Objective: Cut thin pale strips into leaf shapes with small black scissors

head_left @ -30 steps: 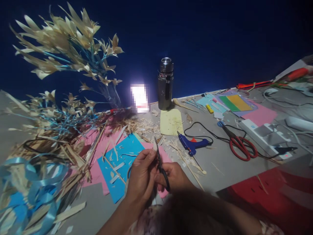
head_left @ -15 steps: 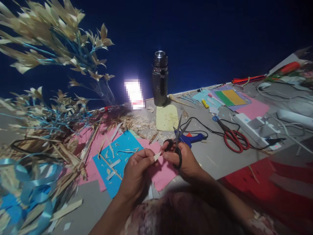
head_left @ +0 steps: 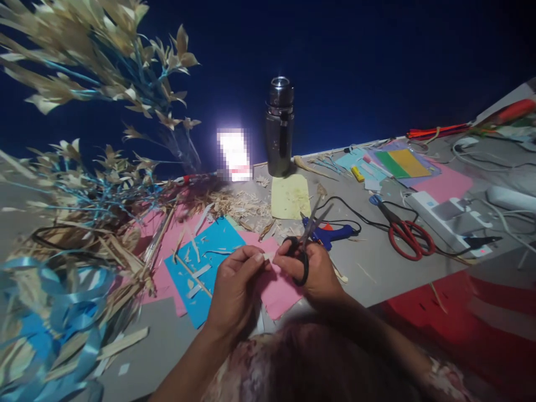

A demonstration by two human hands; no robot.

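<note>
My left hand [head_left: 235, 290] pinches a small pale strip [head_left: 268, 256] between thumb and fingers, low in the middle of the view. My right hand [head_left: 312, 269] grips black-handled scissors [head_left: 305, 244], whose blades stand apart and point up and away; its thumb and fingertips also touch the strip's other end. Both hands hover over a pink sheet [head_left: 277, 287] lying beside a blue sheet [head_left: 206, 265] strewn with pale cuttings.
A blue glue gun [head_left: 330, 234] with a black cord lies just beyond the scissors. Red-handled scissors [head_left: 404, 233], a white power strip [head_left: 448, 219], a steel flask [head_left: 279, 127], a yellow sheet [head_left: 290, 196], coloured papers [head_left: 397, 163], dried leaf branches [head_left: 79, 84] and blue ribbon [head_left: 46, 329] surround them.
The scissors went from held upright between both hands to tilted away in my right hand with blades apart. My left hand now pinches a pale strip, and the two hands met on it.
</note>
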